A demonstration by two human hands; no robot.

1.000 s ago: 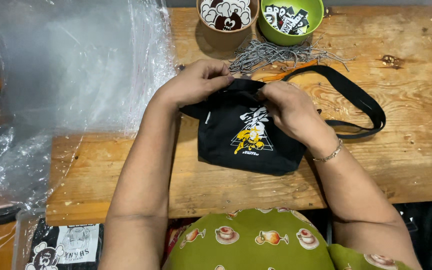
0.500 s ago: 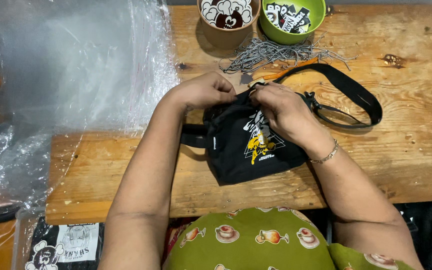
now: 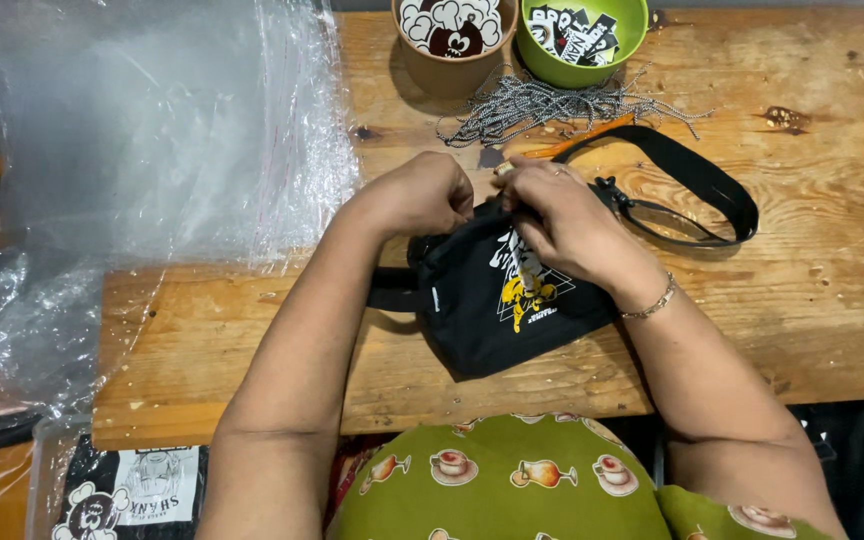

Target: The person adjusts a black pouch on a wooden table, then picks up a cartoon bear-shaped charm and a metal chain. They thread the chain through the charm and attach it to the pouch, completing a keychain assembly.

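Wooden planks make up the table (image 3: 252, 340), which runs nearly the full width of the view, its near edge just in front of the person's lap

Both hands meet at the top edge of a black pouch (image 3: 492, 310) that lies near the middle of the table, tilted, with its lower corner close to the near edge. Left hand (image 3: 420, 193) is curled into a loose fist, pinching the pouch's upper left rim. Right hand (image 3: 557, 212) lies over the top of the pouch with fingers bent, gripping the same rim just beside the left; what exactly sits between the fingertips is hidden. Judging by this grip, the step in hand is work at the pouch's opening or its zip, and the next move calls for a steady hold by one hand while the other pulls or threads along the rim

Outward from the hands, the strap (image 3: 692, 180) loops off to the right, lying flat towards the right side of the table. Beyond the hands lies a pile of speckled cords (image 3: 542, 100), and past it, at the far edge, stand a brown bowl (image 3: 422, 60) and a green bowl (image 3: 552, 55), both holding printed pieces. Clear plastic sheeting (image 3: 152, 140) covers the left end and hangs over that edge

Open room lies right of the strap and along the near edge at the left; the far edge is crowded
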